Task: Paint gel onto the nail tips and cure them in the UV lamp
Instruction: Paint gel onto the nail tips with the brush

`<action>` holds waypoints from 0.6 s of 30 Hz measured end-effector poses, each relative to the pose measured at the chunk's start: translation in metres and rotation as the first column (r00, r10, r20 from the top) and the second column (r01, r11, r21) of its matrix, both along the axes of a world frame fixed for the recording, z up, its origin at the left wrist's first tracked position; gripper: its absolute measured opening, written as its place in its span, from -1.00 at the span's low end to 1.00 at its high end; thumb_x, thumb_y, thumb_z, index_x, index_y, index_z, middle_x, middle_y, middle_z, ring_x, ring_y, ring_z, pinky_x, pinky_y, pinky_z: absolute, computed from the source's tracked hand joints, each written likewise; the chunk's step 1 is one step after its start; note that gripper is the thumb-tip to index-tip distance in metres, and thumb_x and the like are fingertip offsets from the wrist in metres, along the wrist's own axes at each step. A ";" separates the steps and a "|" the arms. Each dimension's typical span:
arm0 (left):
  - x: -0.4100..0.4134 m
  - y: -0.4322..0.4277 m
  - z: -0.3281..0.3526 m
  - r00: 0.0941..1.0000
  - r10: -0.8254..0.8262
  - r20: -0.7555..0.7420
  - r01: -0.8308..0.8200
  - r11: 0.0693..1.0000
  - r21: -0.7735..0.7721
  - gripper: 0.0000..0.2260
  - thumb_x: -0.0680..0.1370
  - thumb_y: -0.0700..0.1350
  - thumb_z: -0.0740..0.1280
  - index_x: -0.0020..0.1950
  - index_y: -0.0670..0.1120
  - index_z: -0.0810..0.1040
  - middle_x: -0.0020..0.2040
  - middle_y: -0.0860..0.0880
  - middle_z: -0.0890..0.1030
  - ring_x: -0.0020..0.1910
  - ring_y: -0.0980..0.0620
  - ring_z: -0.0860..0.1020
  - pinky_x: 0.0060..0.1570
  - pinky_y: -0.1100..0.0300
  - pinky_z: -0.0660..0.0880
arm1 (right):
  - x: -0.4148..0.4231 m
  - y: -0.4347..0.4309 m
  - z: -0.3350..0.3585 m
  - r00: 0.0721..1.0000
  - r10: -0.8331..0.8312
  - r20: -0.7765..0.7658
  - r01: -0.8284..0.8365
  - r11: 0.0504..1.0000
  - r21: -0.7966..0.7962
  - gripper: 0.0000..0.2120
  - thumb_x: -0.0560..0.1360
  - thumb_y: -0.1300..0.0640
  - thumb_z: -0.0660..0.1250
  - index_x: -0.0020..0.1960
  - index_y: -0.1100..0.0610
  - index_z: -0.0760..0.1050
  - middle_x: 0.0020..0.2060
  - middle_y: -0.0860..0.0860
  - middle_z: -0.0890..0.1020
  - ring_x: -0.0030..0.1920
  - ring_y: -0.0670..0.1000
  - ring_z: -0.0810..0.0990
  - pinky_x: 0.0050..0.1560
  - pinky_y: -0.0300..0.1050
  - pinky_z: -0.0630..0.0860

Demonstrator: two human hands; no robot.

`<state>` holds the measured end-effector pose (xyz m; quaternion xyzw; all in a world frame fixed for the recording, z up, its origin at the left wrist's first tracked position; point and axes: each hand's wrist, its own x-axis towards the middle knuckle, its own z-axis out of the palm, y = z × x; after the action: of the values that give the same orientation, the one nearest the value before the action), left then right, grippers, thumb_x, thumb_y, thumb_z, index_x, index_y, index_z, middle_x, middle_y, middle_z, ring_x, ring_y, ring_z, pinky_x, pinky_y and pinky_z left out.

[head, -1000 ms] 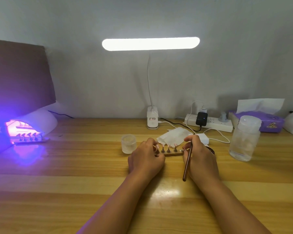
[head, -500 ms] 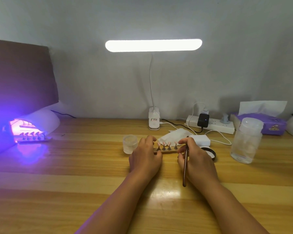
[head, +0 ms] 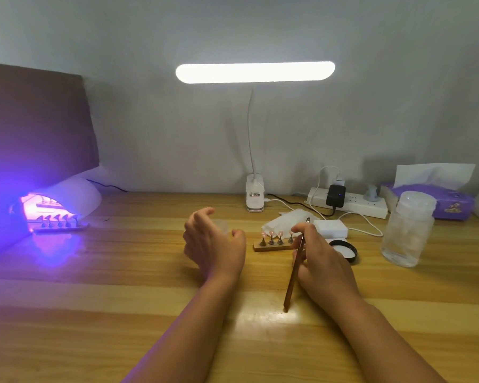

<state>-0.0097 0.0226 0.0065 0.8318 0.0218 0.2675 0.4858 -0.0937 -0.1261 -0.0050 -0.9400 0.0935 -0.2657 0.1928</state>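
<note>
Holding a brush by the nails
The right hand (head: 325,262) is pinching a brush (head: 291,283) beside the nail tips (head: 272,233); the left hand (head: 213,244) is hovering, fingers loosely curled, holding nothing.

The table (head: 94,327) has light and dark yellow-brown stripes. The UV lamp (head: 75,194) is white and glows purple and pink inside. The brush (head: 293,272) is brown, the tissue box (head: 451,203) purple, the lid (head: 353,252) and charger (head: 335,195) black, the desk lamp (head: 255,72) white
</note>
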 end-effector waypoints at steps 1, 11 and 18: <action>0.003 0.003 -0.001 0.998 0.015 -0.062 -0.014 1.000 0.004 -0.45 0.39 -0.11 0.43 0.32 -0.07 0.31 0.35 -0.10 0.36 0.34 -0.13 0.31 0.23 0.03 0.24 | 0.000 0.000 0.000 1.000 0.002 -0.011 -0.002 1.000 0.002 -0.51 0.52 0.20 0.33 0.33 -0.10 0.22 0.02 -0.11 0.57 -0.14 -0.08 0.58 -0.23 -0.12 0.60; 0.011 0.007 -0.009 0.986 -0.062 -0.156 0.079 0.991 0.104 -0.48 0.44 0.03 0.43 0.16 0.00 0.13 0.26 -0.03 0.47 0.24 -0.10 0.43 0.17 0.05 0.36 | -0.001 0.000 0.001 0.998 -0.003 0.056 0.000 0.999 0.049 -0.61 0.52 -0.06 0.36 0.26 -0.11 0.26 -0.06 -0.19 0.52 -0.21 -0.13 0.55 -0.27 -0.14 0.58; -0.002 -0.003 -0.010 0.966 -0.223 0.133 0.187 0.953 0.237 -0.39 0.36 0.14 0.50 -0.01 0.13 0.03 0.01 0.09 0.33 0.04 0.10 0.33 0.04 0.20 0.33 | -0.002 0.000 -0.001 0.997 0.039 -0.061 -0.039 0.999 -0.006 -0.57 0.44 -0.07 0.41 0.20 -0.17 0.26 -0.03 -0.20 0.51 -0.06 -0.15 0.51 -0.15 -0.23 0.50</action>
<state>-0.0113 0.0192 -0.0033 0.8549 -0.1335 0.2813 0.4150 -0.0954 -0.1257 -0.0057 -0.9499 0.0801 -0.2335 0.1915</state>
